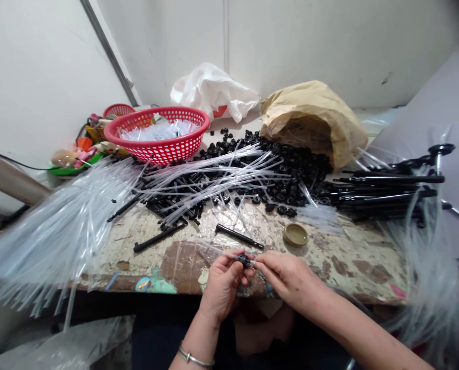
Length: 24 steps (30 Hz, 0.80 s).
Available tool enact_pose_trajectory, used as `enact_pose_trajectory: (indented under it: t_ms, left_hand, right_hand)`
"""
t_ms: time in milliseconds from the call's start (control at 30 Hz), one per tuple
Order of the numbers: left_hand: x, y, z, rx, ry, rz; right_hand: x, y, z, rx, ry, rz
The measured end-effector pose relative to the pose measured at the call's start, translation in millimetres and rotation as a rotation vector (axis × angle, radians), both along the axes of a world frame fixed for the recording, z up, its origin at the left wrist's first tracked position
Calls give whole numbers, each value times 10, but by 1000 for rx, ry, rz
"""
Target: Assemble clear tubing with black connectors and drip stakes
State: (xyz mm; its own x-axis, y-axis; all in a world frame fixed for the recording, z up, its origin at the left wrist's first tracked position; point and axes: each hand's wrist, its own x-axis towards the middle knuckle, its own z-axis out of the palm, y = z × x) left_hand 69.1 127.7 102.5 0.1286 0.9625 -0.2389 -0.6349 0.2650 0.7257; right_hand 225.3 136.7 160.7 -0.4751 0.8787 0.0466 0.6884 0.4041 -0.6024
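My left hand and my right hand meet at the near edge of the worn table. Between the fingertips of both sits a small black plastic part, pinched from each side. A thin clear tube seems to join it on the right, though I cannot tell for sure. A loose black rod lies just beyond my hands. A silver bangle circles my left wrist.
Clear tubes fan over the table's left edge; more cross black rods mid-table. Small black rings spill from a brown paper bag. A red basket, a small round lid and bundled black rods stand around.
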Motion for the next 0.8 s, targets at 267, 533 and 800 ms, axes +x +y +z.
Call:
enact_pose_trajectory:
  t_ms: [267, 533, 800]
  left_hand:
    - [2, 2, 17, -22, 41, 22]
    - [5, -6, 27, -20, 53, 15]
    - [0, 8, 25, -10, 67, -11]
  right_hand:
    - [-12, 15, -66, -1, 39, -1]
    - [-33, 33, -97, -18, 75, 32]
    - [-60, 60, -73, -26, 86, 29]
